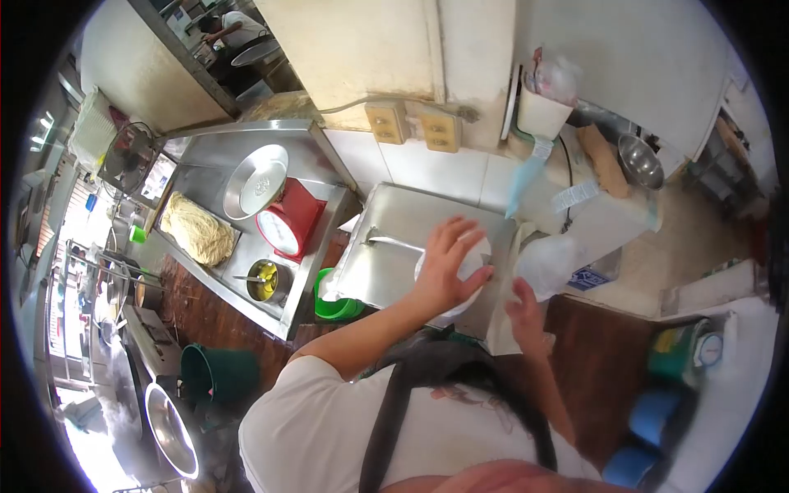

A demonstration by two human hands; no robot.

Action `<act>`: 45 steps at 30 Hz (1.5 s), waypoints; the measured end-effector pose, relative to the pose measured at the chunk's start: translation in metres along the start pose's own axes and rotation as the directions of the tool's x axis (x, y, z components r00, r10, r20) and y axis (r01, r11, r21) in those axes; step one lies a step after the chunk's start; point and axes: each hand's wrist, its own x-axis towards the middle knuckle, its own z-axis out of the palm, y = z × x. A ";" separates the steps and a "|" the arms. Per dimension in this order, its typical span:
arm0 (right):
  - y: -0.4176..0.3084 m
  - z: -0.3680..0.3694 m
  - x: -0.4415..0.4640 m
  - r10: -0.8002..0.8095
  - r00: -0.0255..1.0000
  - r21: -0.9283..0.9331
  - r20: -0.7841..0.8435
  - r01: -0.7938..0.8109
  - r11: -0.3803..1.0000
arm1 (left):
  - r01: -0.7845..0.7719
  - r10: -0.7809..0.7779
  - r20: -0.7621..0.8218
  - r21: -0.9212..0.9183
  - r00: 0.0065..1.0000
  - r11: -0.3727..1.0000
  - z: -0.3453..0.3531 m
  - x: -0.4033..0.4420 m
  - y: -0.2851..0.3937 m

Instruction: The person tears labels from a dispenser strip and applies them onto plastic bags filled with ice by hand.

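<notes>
My left hand point(448, 267) hovers with spread fingers over a white round dish or bowl point(472, 261), which it partly hides. No object shows in its grasp. My right hand point(527, 319) is raised just right of the dish, fingers apart, close to a pale, bulging plastic bag point(546, 264); whether it touches the bag I cannot tell. A long metal utensil handle point(399, 240) lies on the stainless steel worktop point(374, 275) and runs toward the dish.
On a steel counter at left are a red scale point(300, 218) with a metal pan point(256, 182), a pile of noodles point(197, 230) and a small pot point(269, 281). A green container point(337, 306) stands below. Another person point(234, 31) is in the far room.
</notes>
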 end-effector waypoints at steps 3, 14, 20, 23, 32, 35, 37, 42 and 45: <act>-0.017 0.050 0.034 -0.154 0.980 -0.053 0.124 0.161 0.986 | 0.204 -0.189 0.134 -0.116 0.973 0.972 0.002 -0.033 -0.039; 0.008 0.100 0.015 0.093 0.989 -0.164 0.114 -0.073 0.984 | 0.202 -0.099 0.276 -0.372 0.956 0.906 -0.010 -0.060 -0.093; 0.071 0.090 -0.010 0.070 0.998 -0.314 -0.003 -0.068 0.947 | 0.392 0.844 0.269 -0.917 0.464 0.076 -0.131 0.023 -0.030; 0.055 0.077 -0.007 0.101 0.994 -0.344 -0.029 -0.105 0.933 | 0.594 0.970 -0.107 -0.774 0.217 -0.218 -0.132 0.019 0.023; -0.044 0.013 0.027 -0.072 0.966 -0.167 -0.250 0.030 0.985 | -0.028 0.497 -0.045 -0.999 0.866 -0.042 -0.130 0.052 0.041; -0.081 -0.022 0.060 -0.117 0.903 -0.101 -0.414 0.083 0.991 | 0.194 0.661 0.249 -0.968 0.708 0.156 -0.105 0.048 0.039; -0.098 -0.052 0.091 -0.276 0.814 -0.183 -0.511 0.211 0.960 | 0.040 0.535 0.363 -0.853 0.763 0.521 -0.072 0.057 0.035; -0.077 -0.096 0.186 -0.584 0.690 -0.541 -0.428 0.322 0.777 | 0.535 -0.035 0.635 -0.619 0.772 0.575 0.027 0.073 -0.006; -0.083 -0.079 0.221 -0.326 0.922 -0.308 -0.211 0.253 0.917 | 0.577 -0.191 0.606 -0.542 0.772 0.611 0.054 0.110 -0.022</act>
